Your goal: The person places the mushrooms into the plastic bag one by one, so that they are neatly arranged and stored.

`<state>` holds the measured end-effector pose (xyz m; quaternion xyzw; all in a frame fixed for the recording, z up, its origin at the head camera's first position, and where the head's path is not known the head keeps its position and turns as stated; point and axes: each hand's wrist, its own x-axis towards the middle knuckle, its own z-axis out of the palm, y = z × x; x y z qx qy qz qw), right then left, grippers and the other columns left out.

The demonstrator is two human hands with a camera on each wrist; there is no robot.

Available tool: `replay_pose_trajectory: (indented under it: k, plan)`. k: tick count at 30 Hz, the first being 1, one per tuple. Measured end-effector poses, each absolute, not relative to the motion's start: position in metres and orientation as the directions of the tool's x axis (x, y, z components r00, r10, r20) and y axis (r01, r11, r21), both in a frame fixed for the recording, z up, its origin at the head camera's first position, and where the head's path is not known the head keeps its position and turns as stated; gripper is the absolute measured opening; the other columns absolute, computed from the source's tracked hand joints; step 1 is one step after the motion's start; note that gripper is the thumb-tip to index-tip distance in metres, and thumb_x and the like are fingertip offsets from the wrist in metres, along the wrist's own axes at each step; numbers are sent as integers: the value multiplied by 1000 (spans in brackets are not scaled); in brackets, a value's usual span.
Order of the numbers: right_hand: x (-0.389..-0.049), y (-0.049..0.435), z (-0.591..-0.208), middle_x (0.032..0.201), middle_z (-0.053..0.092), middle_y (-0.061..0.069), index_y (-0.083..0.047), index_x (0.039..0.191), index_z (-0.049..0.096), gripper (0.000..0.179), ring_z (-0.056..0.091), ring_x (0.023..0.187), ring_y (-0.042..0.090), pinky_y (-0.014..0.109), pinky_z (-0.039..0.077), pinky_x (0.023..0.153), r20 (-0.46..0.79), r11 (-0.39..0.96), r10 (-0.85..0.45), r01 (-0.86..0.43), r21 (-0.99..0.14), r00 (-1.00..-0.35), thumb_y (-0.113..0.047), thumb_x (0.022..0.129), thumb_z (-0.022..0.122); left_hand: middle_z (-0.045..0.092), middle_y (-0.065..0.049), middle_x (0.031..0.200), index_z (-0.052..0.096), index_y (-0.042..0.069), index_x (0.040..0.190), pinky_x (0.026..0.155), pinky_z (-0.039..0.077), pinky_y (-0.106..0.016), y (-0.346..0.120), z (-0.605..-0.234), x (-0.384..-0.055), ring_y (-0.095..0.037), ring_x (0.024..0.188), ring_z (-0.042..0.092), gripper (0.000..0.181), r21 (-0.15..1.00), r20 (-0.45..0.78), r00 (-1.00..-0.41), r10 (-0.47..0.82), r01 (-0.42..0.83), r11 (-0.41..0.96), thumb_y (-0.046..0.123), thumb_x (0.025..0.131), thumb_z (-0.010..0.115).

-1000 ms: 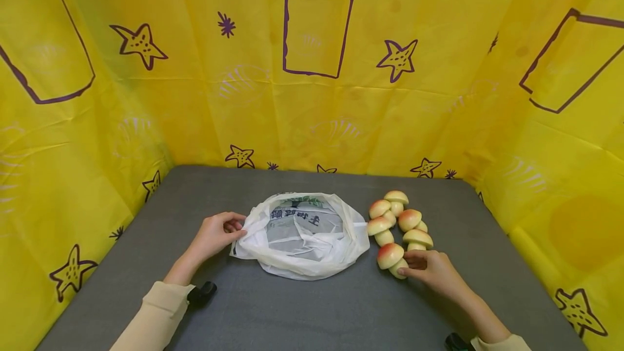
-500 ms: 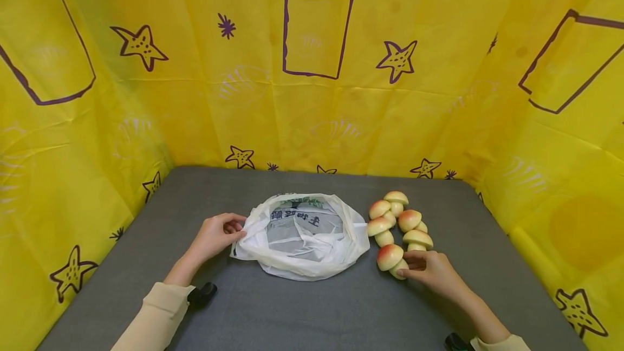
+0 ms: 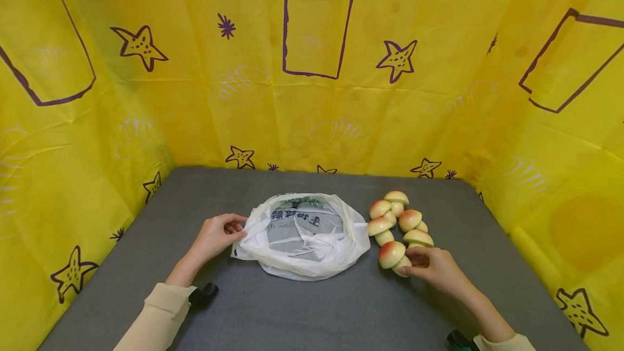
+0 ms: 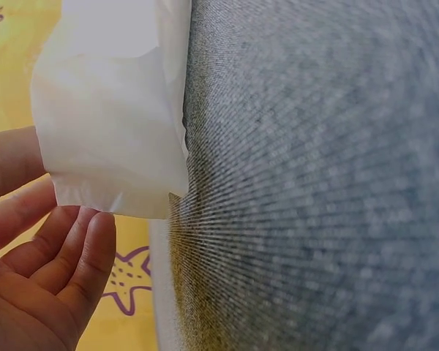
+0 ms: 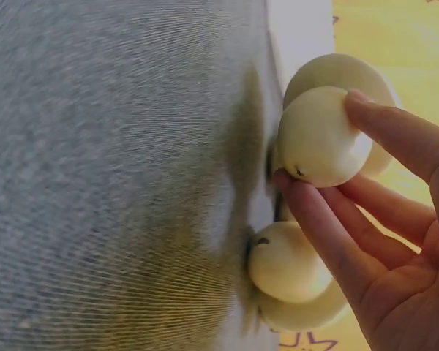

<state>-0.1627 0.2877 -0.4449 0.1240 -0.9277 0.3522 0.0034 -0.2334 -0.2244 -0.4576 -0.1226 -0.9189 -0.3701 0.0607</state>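
A white plastic bag (image 3: 307, 268) with dark printed characters lies with its mouth spread wide in the middle of the table. My left hand (image 3: 218, 234) holds the bag's left edge; in the left wrist view the thumb and index finger go behind the white film (image 4: 110, 131), which hides their tips. On the right, my right hand (image 3: 435, 271) pinches a toy mushroom by its pale stem (image 5: 325, 139), thumb on one side and fingertips on the other. The mushroom's red-and-cream cap (image 3: 392, 255) points toward the bag.
Several more toy mushrooms (image 3: 380, 226) stand in a cluster just beyond my right hand, the nearest ones close to the bag's right side. Yellow cloth (image 3: 317, 102) with drawn starfish walls in the grey table (image 3: 292, 318) at the back and sides.
The pinched mushroom and my right hand have shifted slightly up and to the right in the head view. My left hand and the bag have barely moved.
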Motion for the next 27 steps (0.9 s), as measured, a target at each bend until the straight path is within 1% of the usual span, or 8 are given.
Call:
replay_pose_trajectory:
  k: [7, 16, 24, 27]
  plan:
    - [-163, 287, -434, 94, 73, 7, -2, 104, 70, 41, 68, 79, 6, 20, 53, 68, 124, 705, -244, -264, -658, -962, -30, 75, 79, 65, -1, 79, 70, 8, 104, 61, 48, -22, -226, -459, -234, -12, 70, 58, 27, 666, 205, -963, 175, 268, 696, 15, 79, 76]
    - [-172, 280, -425, 91, 72, 3, -6, 100, 70, 33, 67, 79, 4, 21, 54, 69, 172, 676, -283, -324, -662, -943, -26, 75, 79, 66, 0, 79, 71, 8, 104, 61, 48, -21, -226, -460, -234, -12, 69, 58, 26, 675, 213, -961, 178, 277, 684, 15, 79, 76]
    - [-184, 267, -418, 90, 72, 0, -10, 101, 71, 35, 67, 80, 5, 21, 53, 70, 178, 682, -276, -323, -657, -945, -32, 75, 79, 66, 0, 78, 71, 9, 103, 61, 48, -21, -226, -459, -233, -11, 69, 59, 26, 679, 213, -962, 174, 273, 681, 16, 79, 76]
    - [-187, 263, -417, 91, 72, 2, -8, 102, 71, 36, 68, 80, 6, 21, 53, 70, 185, 665, -285, -333, -669, -941, -30, 75, 79, 66, 1, 78, 71, 9, 103, 61, 48, -21, -226, -458, -232, -11, 69, 59, 26, 677, 215, -960, 178, 277, 682, 16, 79, 76]
